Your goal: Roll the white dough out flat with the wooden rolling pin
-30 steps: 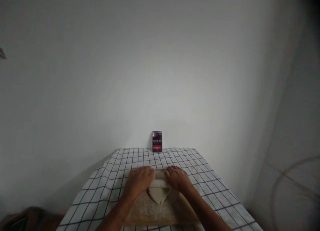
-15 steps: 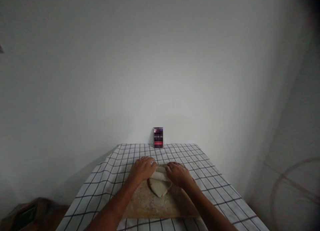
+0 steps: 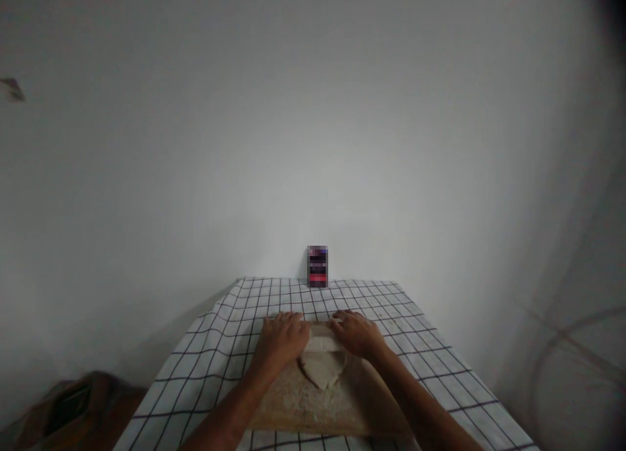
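Dough (image 3: 321, 367) lies on the board (image 3: 293, 408), its far rolled edge under both hands' grip.

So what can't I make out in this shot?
Head view only:
- Box at the table's far edge: its label is blurred out.
- Rolling pin: its ends are covered by the left hand and right hand.
- Dough: its far part is behind the pin.
- Board: its near right corner is under the right forearm.

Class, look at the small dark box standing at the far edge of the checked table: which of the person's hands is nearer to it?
Right. The right hand lies just below-right of the box; the left hand sits farther left.
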Demonstrator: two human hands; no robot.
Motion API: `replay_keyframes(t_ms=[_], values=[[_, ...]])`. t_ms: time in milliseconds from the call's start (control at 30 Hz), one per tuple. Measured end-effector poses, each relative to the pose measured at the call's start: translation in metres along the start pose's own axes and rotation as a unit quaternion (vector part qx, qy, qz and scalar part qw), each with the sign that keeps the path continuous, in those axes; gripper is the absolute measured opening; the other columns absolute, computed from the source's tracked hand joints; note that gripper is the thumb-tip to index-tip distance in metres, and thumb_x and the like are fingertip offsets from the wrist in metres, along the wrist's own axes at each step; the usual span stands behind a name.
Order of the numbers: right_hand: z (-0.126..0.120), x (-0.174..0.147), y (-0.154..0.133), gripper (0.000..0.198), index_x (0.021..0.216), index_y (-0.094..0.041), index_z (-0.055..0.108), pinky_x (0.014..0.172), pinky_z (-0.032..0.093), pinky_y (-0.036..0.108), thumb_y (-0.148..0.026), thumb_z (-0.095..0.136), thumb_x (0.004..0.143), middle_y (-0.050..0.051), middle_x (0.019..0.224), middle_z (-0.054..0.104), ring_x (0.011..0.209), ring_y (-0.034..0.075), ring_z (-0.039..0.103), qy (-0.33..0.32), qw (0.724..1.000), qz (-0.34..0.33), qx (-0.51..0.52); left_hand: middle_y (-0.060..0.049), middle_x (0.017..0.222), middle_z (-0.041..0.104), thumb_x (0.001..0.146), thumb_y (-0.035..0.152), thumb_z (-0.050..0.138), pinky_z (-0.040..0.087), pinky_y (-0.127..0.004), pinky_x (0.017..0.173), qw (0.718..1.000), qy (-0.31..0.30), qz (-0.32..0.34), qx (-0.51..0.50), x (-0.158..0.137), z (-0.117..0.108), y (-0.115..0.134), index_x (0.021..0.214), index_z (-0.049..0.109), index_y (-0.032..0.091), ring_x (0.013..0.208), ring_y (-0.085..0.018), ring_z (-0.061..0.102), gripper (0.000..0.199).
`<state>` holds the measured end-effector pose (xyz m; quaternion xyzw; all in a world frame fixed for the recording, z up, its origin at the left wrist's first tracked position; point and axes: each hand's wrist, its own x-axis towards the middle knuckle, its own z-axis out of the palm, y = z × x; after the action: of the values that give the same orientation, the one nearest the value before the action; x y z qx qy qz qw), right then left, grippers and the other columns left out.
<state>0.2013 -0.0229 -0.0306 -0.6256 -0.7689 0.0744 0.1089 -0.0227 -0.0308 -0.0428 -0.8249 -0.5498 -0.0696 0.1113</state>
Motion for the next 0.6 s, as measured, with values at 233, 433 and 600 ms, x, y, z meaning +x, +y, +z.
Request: replay_keyframes(t_ms=[233,433,600], values=[[0.006,0.011,0.005,0.048,0.133,-0.023,0.073,0.104,0.052,0.044,-0.046,0.037,0.112,0.015,0.140,0.075,0.132,0.032,0.069,0.000,0.999,0.026,0.044,-0.012,0.148,0.074,0.112,0.029,0.040,0.054,-0.066,0.113,0.999,-0.026,-0.032,-0.019,0.018,-0.014,0.001,0.128,0.076,0.025,0.139,-0.036,0.065,0.040],[0.001,0.008,0.001,0.045,0.128,-0.024,0.075,0.101,0.054,0.044,-0.043,0.038,0.112,0.016,0.138,0.076,0.128,0.032,0.071,0.000,0.999,0.039,0.035,-0.012,0.145,0.076,0.111,0.027,0.040,0.055,-0.060,0.112,1.000,-0.010,-0.010,-0.014,0.007,-0.010,0.003,0.123,0.078,0.027,0.138,-0.035,0.066,0.039],[-0.006,0.009,-0.006,0.046,0.132,-0.025,0.075,0.099,0.054,0.044,-0.045,0.040,0.111,0.013,0.139,0.076,0.128,0.033,0.072,-0.003,0.999,0.026,0.041,-0.012,0.156,0.070,0.111,0.035,0.041,0.046,-0.072,0.123,0.998,0.045,-0.043,-0.019,-0.013,0.005,0.004,0.140,0.074,0.031,0.150,-0.040,0.057,0.044]])
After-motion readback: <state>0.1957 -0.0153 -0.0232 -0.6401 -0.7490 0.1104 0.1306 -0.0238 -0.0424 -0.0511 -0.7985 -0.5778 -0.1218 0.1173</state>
